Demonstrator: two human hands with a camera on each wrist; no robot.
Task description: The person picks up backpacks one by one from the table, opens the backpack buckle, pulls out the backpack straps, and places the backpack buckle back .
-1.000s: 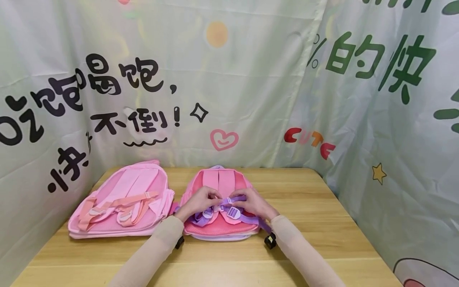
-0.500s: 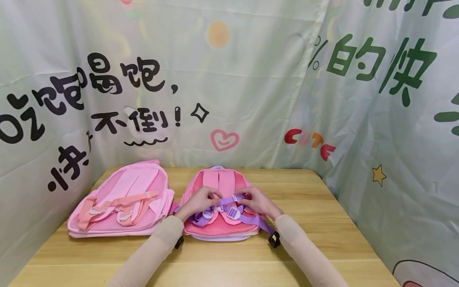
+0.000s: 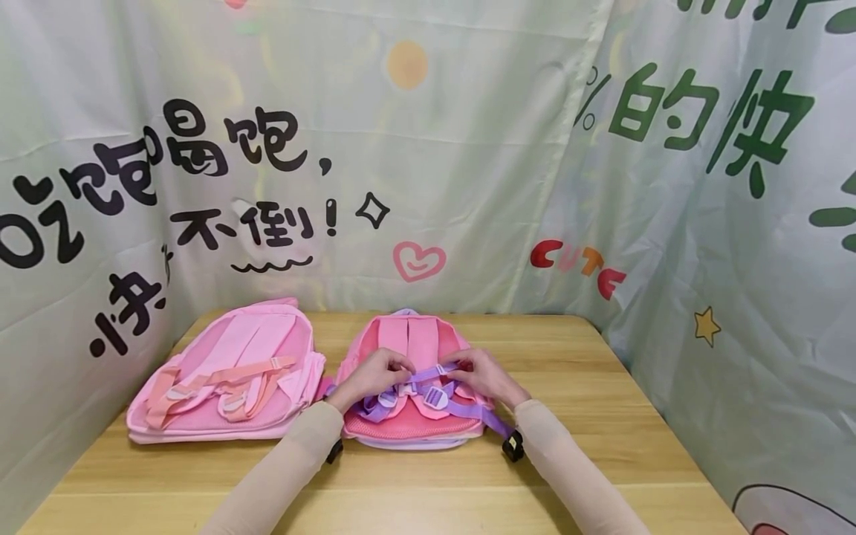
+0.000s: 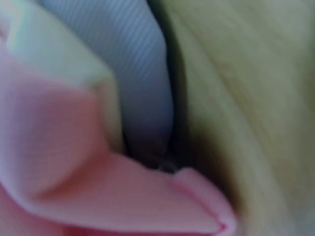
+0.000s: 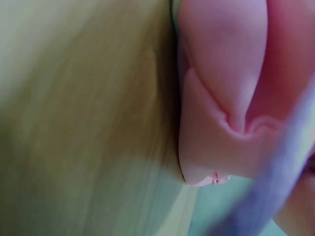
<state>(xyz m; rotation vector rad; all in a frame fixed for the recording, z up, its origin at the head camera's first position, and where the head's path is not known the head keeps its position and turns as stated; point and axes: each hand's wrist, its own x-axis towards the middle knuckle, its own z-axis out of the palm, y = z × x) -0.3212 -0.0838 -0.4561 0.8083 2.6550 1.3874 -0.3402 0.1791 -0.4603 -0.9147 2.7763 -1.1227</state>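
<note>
In the head view a small pink backpack lies with its back panel and shoulder straps up. Across its middle runs a purple strap with a small white slider. My left hand pinches the strap's left part, fingertips curled over it. On the other side my right hand pinches the strap's right end, just right of the slider. A loose purple webbing tail hangs beside the right wrist. The right wrist view shows the pink side pocket and a blurred purple strap.
A larger light pink backpack with peach straps lies to the left, close to the small one. Both are on a wooden table. Printed cloth walls rise behind and at both sides. The left wrist view holds pink fabric up close.
My right hand has shifted slightly right along the purple strap, and the white slider has moved right with it. The left hand stays in place. The last half second shows almost no movement.
</note>
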